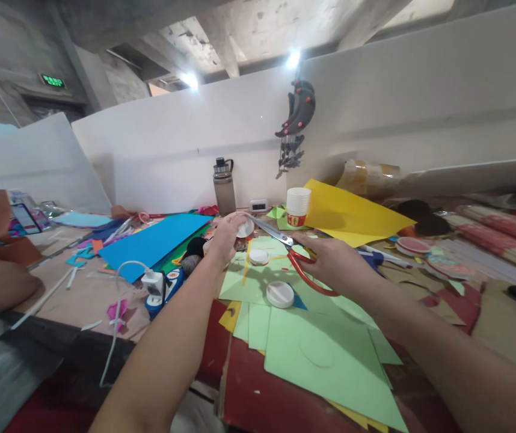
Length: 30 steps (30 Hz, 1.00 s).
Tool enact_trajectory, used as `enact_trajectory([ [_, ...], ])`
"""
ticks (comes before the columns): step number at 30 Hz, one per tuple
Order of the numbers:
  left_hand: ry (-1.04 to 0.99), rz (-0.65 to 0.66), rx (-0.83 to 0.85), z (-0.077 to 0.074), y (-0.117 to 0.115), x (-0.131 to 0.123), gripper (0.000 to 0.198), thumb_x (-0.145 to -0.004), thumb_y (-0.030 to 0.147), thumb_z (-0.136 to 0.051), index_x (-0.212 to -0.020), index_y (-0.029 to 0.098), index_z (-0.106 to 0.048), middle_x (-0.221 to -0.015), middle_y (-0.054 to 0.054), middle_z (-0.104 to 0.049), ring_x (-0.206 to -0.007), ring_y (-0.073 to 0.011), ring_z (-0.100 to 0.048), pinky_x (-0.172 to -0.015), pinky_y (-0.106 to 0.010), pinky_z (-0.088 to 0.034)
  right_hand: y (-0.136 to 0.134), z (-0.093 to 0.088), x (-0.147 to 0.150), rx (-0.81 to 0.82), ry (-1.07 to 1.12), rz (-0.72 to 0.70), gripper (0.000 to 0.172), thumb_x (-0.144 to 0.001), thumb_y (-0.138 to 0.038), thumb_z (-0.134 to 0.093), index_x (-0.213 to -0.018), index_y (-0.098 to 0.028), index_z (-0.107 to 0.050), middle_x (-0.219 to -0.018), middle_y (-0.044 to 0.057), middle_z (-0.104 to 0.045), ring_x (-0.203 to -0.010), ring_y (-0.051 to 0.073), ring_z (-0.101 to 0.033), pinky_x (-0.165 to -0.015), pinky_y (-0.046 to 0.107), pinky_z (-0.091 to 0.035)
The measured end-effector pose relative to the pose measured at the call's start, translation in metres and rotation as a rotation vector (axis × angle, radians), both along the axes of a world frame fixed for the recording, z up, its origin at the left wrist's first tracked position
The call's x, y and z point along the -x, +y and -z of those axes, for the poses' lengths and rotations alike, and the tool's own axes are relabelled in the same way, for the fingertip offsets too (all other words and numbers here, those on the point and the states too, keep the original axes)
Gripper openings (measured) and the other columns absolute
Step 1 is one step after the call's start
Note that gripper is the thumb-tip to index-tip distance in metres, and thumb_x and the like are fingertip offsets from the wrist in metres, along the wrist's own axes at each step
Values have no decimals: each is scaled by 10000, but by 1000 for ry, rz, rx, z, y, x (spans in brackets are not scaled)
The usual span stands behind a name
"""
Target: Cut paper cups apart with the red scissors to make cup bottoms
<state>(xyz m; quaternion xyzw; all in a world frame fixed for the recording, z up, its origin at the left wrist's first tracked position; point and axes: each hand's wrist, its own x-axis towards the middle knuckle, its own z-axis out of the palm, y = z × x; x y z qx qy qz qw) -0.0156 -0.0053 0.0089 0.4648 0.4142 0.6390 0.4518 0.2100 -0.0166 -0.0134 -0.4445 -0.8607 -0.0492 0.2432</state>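
My left hand (227, 236) is closed on a small white paper cup piece (246, 228), round and shallow like a cut-off cup bottom. In my right hand (330, 258) are scissors (297, 255) with orange-red handles. Their metal blades point left, with the tips close to the white piece; whether they touch it I cannot tell. Below the hands, two more round white cup pieces, a nearer one (280, 294) and a farther one (258, 257), lie on light green paper (325, 349). A faint circle is drawn on the nearest green sheet.
A stack of paper cups (298, 207) stands behind the scissors, beside a yellow sheet (357, 213). Left of them are a grey bottle (224, 187), blue card (159, 240) and a power strip with a white plug (153, 282). Another person's arm (0, 279) rests at the far left.
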Motion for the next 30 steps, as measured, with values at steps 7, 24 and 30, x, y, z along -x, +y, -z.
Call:
enact_trajectory([
  [7,-30,28,12,0,0,1,226,-621,318,-676,-764,158,-607,-546,14,-544,-424,-80,-471,-330,-168,-195,0,1,1,-23,-11,9,511,-786,-315,-569,-1294,-303,-526,-971,51,-724,-825,238,-667,-657,296,-464],
  [24,2,90,-82,4,2,10,329,-671,395,-695,-894,168,-617,-722,-52,-666,-504,-131,-593,-336,-175,-269,-1,-10,-3,28,35,112,474,-784,-325,-538,-1254,-268,-538,-979,74,-707,-823,251,-649,-612,296,-441],
  [30,53,-86,-263,7,4,5,278,-705,371,-690,-936,222,-652,-917,-46,-689,-820,-177,-646,-585,-228,-506,-17,-21,2,460,429,-156,371,-837,-430,-483,-1136,-217,-540,-634,-6,-607,-527,155,-578,-486,253,-441],
])
